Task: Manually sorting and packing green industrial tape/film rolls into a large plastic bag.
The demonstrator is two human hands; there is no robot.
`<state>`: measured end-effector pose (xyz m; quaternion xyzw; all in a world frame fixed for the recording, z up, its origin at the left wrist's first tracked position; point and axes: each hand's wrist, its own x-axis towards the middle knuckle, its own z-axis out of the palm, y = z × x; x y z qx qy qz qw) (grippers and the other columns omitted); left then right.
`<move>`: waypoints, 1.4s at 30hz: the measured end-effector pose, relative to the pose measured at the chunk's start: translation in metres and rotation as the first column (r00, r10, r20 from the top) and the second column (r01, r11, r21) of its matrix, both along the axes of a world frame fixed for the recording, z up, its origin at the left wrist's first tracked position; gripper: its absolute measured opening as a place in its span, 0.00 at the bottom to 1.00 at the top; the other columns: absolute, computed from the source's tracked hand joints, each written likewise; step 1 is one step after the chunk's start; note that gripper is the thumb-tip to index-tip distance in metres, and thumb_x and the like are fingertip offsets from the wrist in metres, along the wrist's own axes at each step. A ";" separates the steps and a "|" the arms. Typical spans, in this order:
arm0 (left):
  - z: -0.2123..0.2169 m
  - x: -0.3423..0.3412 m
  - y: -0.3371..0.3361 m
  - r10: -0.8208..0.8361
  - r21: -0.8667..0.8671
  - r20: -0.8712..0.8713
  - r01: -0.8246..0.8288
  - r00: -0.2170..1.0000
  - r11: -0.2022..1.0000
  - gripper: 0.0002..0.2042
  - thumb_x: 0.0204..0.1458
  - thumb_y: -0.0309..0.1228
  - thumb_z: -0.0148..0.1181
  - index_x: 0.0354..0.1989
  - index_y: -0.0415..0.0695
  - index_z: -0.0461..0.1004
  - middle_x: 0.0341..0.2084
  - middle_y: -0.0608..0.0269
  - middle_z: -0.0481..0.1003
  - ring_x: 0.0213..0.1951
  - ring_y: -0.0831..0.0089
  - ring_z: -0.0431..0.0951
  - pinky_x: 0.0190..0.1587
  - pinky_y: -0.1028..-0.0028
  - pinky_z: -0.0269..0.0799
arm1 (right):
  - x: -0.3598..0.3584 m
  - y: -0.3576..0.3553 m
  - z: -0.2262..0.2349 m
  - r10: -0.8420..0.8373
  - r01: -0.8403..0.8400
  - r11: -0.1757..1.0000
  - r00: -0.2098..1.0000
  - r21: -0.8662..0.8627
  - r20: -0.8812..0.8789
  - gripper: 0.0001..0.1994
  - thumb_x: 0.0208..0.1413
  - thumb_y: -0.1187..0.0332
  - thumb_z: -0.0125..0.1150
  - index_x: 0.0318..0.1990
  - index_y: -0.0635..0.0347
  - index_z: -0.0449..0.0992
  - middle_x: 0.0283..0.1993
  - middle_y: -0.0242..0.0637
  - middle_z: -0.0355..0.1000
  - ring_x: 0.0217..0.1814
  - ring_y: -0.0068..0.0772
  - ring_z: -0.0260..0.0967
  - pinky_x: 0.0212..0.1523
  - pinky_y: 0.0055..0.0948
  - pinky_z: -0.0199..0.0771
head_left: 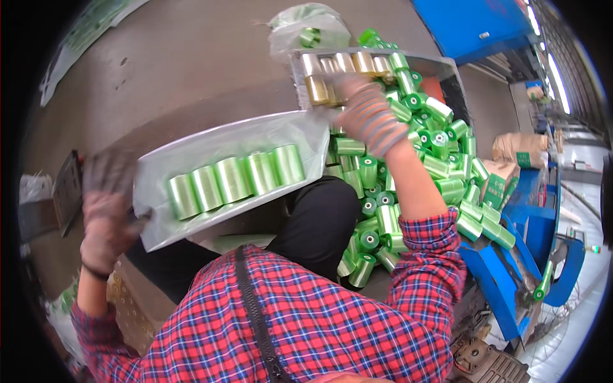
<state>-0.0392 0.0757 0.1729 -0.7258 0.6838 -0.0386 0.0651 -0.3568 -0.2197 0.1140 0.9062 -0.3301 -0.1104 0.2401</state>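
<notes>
- Now the left hand [105, 223], in a grey work glove, is closed around the near end of a clear plastic bag [191, 147], holding it up flat over the lap.
- Inside that bag, a row of five green film rolls [236, 179] lies side by side, touching one another.
- Meanwhile the right hand [367, 115], in a striped glove, reaches out to a grey tray [440, 64], fingers curled on gold-coloured rolls [319, 89] at its near edge; how firmly it grips, I cannot tell.
- Beside the right forearm, a heap of loose green rolls [421, 166] spills down to a blue machine [517, 255].
</notes>
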 end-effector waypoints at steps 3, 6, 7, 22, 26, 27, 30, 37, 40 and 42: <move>-0.018 0.015 0.010 0.120 -0.422 -0.200 -0.196 0.973 0.885 0.23 0.43 0.25 0.53 0.51 0.37 0.64 0.49 0.49 0.66 0.54 0.53 0.62 0.57 0.63 0.55 | -0.058 -0.063 -0.025 -0.408 -0.048 0.878 0.448 0.477 0.796 0.32 0.42 0.48 0.61 0.46 0.71 0.68 0.46 0.52 0.68 0.51 0.44 0.66 0.52 0.32 0.64; -0.091 0.024 0.052 0.575 -0.228 -0.328 -0.653 0.750 0.722 0.17 0.51 0.28 0.47 0.50 0.35 0.64 0.47 0.47 0.67 0.51 0.55 0.65 0.56 0.65 0.56 | -0.094 -0.079 -0.111 -0.848 0.505 0.394 0.522 0.768 0.093 0.42 0.37 0.39 0.59 0.51 0.69 0.64 0.53 0.57 0.62 0.55 0.51 0.61 0.55 0.38 0.60; -0.115 0.028 0.068 0.626 -0.004 -0.598 -0.783 0.500 0.622 0.16 0.52 0.27 0.46 0.49 0.34 0.64 0.46 0.48 0.67 0.49 0.58 0.67 0.55 0.67 0.58 | -0.098 -0.076 -0.145 -0.862 0.605 0.269 0.498 0.749 -0.092 0.46 0.35 0.37 0.59 0.54 0.69 0.60 0.53 0.57 0.61 0.56 0.51 0.61 0.56 0.38 0.59; -0.093 0.002 0.041 0.274 -0.326 -0.820 -0.805 0.502 0.496 0.15 0.48 0.25 0.48 0.46 0.36 0.67 0.39 0.55 0.70 0.42 0.67 0.70 0.46 0.72 0.65 | -0.125 0.018 -0.200 -0.845 -0.476 0.368 -0.529 0.799 0.074 0.36 0.41 0.43 0.57 0.58 0.49 0.58 0.53 0.41 0.61 0.57 0.43 0.57 0.55 0.50 0.56; -0.033 -0.049 0.012 -0.169 -0.348 -0.820 -0.242 0.547 0.906 0.21 0.44 0.32 0.57 0.47 0.37 0.66 0.43 0.48 0.68 0.44 0.59 0.71 0.49 0.66 0.63 | -0.134 0.061 -0.084 -0.776 -0.748 0.448 -0.598 0.490 -0.202 0.36 0.46 0.32 0.39 0.52 0.51 0.64 0.53 0.37 0.62 0.50 0.44 0.63 0.46 0.49 0.66; -0.026 -0.065 0.005 -0.145 -0.261 -0.791 -0.114 0.594 0.958 0.20 0.42 0.33 0.58 0.44 0.38 0.68 0.40 0.48 0.70 0.42 0.58 0.72 0.50 0.64 0.62 | -0.128 0.067 -0.059 -0.821 -0.780 0.424 -0.546 0.460 -0.167 0.36 0.46 0.31 0.39 0.51 0.52 0.64 0.51 0.39 0.64 0.47 0.45 0.64 0.43 0.48 0.69; -0.013 -0.085 0.003 -0.101 0.208 -0.397 0.196 0.912 0.958 0.10 0.35 0.32 0.57 0.29 0.44 0.74 0.24 0.56 0.74 0.32 0.60 0.75 0.54 0.61 0.60 | -0.098 0.088 0.004 -0.948 -0.927 0.203 -0.266 0.315 -0.172 0.38 0.45 0.32 0.43 0.51 0.58 0.64 0.41 0.53 0.68 0.31 0.47 0.70 0.28 0.41 0.75; -0.040 -0.043 0.036 0.154 -0.449 -0.631 -0.519 0.761 0.727 0.22 0.37 0.34 0.62 0.43 0.41 0.66 0.30 0.49 0.72 0.39 0.51 0.72 0.43 0.65 0.67 | 0.050 0.141 0.018 -0.985 -0.700 -0.161 0.070 0.696 -0.157 0.27 0.55 0.52 0.47 0.58 0.57 0.56 0.48 0.46 0.66 0.43 0.40 0.70 0.41 0.38 0.72; -0.068 -0.036 0.039 0.548 0.296 -0.788 -0.607 0.280 0.737 0.31 0.38 0.39 0.59 0.53 0.41 0.58 0.34 0.42 0.73 0.42 0.48 0.71 0.46 0.63 0.67 | 0.122 0.157 -0.034 -0.419 -0.096 0.280 0.883 0.955 0.211 0.36 0.49 0.43 0.50 0.54 0.70 0.60 0.49 0.56 0.64 0.49 0.46 0.65 0.52 0.34 0.63; -0.082 -0.039 0.039 0.512 0.292 -0.836 -0.628 0.199 0.721 0.28 0.40 0.31 0.52 0.54 0.44 0.58 0.38 0.41 0.72 0.43 0.49 0.72 0.45 0.65 0.67 | 0.159 0.179 -0.074 -0.623 -0.067 0.184 0.764 0.981 0.169 0.46 0.43 0.37 0.52 0.54 0.77 0.55 0.51 0.64 0.60 0.55 0.52 0.61 0.56 0.36 0.59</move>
